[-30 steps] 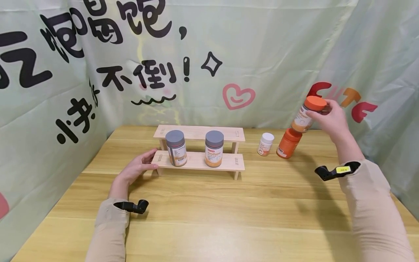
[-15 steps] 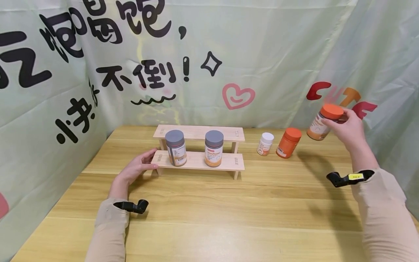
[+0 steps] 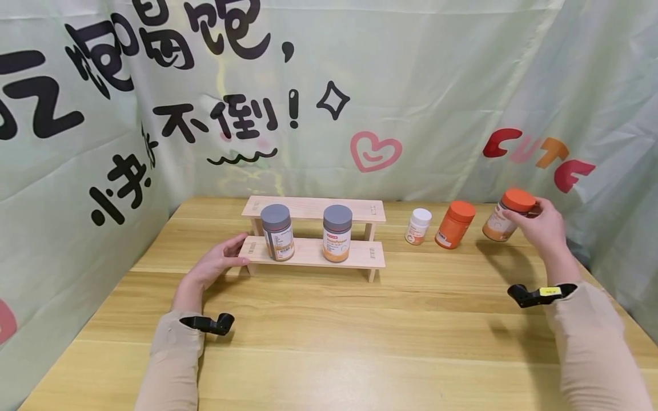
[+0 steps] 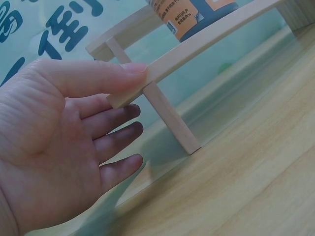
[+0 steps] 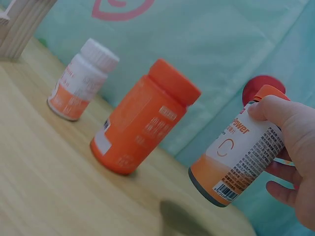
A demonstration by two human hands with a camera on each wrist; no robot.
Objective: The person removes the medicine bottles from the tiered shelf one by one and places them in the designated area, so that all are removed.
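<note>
Left wrist view: grey-lidded bottle [image 4: 189,17] cut by top edge, lid unseen. Right wrist view: right hand [image 5: 290,147] cut by right edge; bottle labels' small print unreadable.

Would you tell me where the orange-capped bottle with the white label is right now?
In the head view it is far right, gripped by the right hand: the orange-capped bottle sits just right of the all-orange bottle.

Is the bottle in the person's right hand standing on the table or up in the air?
In the air: the bottle hangs tilted in the right hand, a shadow on the table beneath.
</note>
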